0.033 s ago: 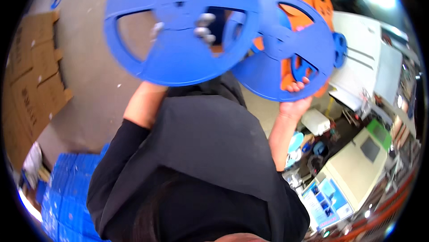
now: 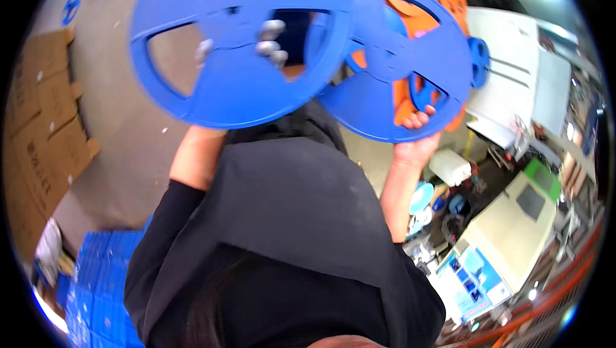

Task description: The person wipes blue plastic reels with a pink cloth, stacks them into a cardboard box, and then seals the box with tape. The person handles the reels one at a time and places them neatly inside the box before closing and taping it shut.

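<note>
My left hand [image 2: 272, 45], with pale grey coverings on its fingertips, grips a large blue plastic reel flange [image 2: 237, 88] from behind. Its fingertips poke through the cut-outs on both sides of the hub, while the palm is hidden. Held up on the right is a second blue reel flange [image 2: 362, 88], slightly behind and partly covered by the first. My bare right hand [image 2: 417, 139] grasps that one at its lower rim, fingers curled through the opening.
Orange reel parts [image 2: 452, 1] and a smaller blue reel [image 2: 479, 62] are beyond the right flange. Flattened cardboard boxes [image 2: 54, 113] lie left, above a blue wrapped stack [image 2: 106, 277]. A beige machine [image 2: 507, 232] stands at lower right, below a white cabinet-like unit [image 2: 504, 59].
Both blue reel flanges and my hands have shifted a little to the left in the picture. Each hand keeps its grip.
</note>
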`<state>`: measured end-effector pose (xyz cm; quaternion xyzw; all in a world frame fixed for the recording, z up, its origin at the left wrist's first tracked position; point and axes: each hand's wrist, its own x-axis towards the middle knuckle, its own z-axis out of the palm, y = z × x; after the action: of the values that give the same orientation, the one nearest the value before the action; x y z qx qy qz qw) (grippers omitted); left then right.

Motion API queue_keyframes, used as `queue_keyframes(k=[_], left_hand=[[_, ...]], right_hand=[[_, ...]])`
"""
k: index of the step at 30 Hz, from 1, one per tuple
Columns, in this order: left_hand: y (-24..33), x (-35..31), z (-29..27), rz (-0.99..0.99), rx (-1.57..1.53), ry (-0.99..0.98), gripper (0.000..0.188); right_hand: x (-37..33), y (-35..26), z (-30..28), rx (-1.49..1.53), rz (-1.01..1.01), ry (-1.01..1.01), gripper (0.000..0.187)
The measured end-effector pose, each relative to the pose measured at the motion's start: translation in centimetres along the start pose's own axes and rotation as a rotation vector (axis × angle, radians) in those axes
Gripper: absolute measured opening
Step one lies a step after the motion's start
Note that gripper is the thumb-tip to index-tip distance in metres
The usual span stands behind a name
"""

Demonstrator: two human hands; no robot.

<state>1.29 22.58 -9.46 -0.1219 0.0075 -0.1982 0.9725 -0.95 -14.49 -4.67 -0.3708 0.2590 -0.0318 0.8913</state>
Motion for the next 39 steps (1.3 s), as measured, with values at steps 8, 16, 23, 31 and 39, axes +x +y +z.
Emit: queue_keyframes(k=[8, 16, 23, 31, 39], left_hand=[[4.6, -1.8, -0.7, 0.295, 0.294, -0.075, 0.080], [6.5, -3.1, -2.0, 0.356, 0.458, 0.005, 0.085], [4.0, -2.9, -0.3, 0.374, 0.504, 0.184, 0.086], [0.6, 0.3, -0.2, 0.288, 0.844, 0.472, 0.062], [-6.7, 5.9, 0.2, 0.003, 0.303, 0.179, 0.065]], right_hand=[[0.6, 0.8, -1.2, 0.179, 0.042, -0.193, 0.035], [1.5, 1.4, -0.5, 0.318, 0.103, -0.204, 0.032], [1.7, 1.1, 2.0, 0.249, 0.126, 0.043, 0.037], [-0.5, 2.5, 8.1, -0.191, -0.130, 0.039, 0.053], [-5.4, 11.4, 16.7, -1.051, -0.339, -0.929, 0.064]])
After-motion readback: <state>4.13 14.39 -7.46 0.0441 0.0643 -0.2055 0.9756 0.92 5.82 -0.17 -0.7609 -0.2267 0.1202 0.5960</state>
